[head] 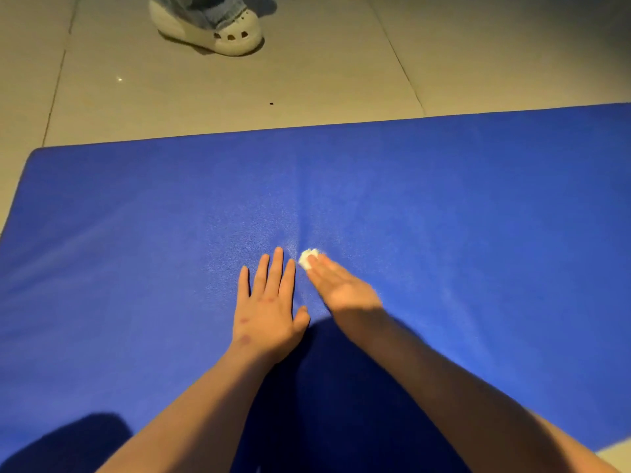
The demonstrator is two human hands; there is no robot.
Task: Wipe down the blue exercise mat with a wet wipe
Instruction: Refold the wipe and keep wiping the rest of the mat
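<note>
The blue exercise mat (444, 206) lies flat on the tiled floor and fills most of the view. My left hand (269, 308) rests palm-down on the mat near its middle, fingers straight and spread. Just to its right, my right hand (341, 285) presses a small wadded white wet wipe (308, 258) onto the mat under its straight fingertips. Only the wipe's far end shows past the fingers. The right hand looks slightly blurred. A faint crease in the mat runs away from the wipe.
Beige floor tiles (239, 90) lie beyond the mat's far edge. Another person's foot in a white clog (211, 29) with a jeans cuff stands on the tiles at the top. A dark speck (271, 103) lies on the floor. Shadows cover the near mat.
</note>
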